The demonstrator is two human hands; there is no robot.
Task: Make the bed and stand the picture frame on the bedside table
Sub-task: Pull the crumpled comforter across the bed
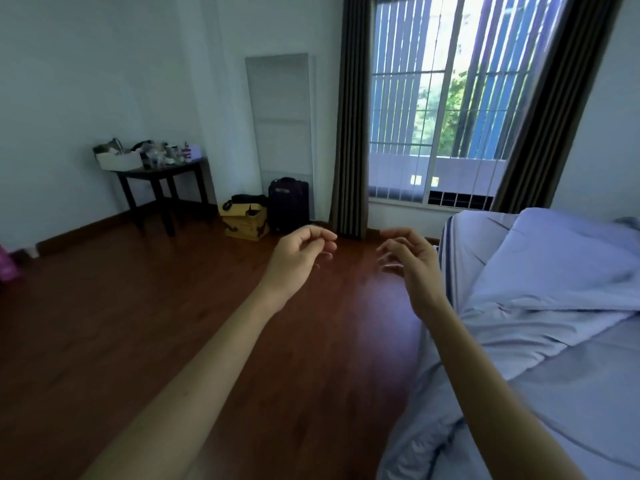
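Note:
The bed [571, 393] fills the right side, covered in pale blue bedding. A rumpled blue blanket [519, 327] lies across it, and a blue pillow [568, 251] sits at the far end. Both my arms reach forward over the wooden floor beside the bed. My left hand [299, 256] hangs in the air with loosely curled fingers and holds nothing. My right hand [410, 259] is level with it near the bed's edge, fingers also loosely curled and empty. No picture frame or bedside table is in view.
A dark side table [162, 174] with clutter stands at the far left wall. A yellow cardboard box [244, 221] and a dark suitcase [288, 204] sit below a tall mirror [280, 119]. Curtains [349, 116] flank a barred window [443, 98]. Wooden floor [156, 323] spreads left of the bed.

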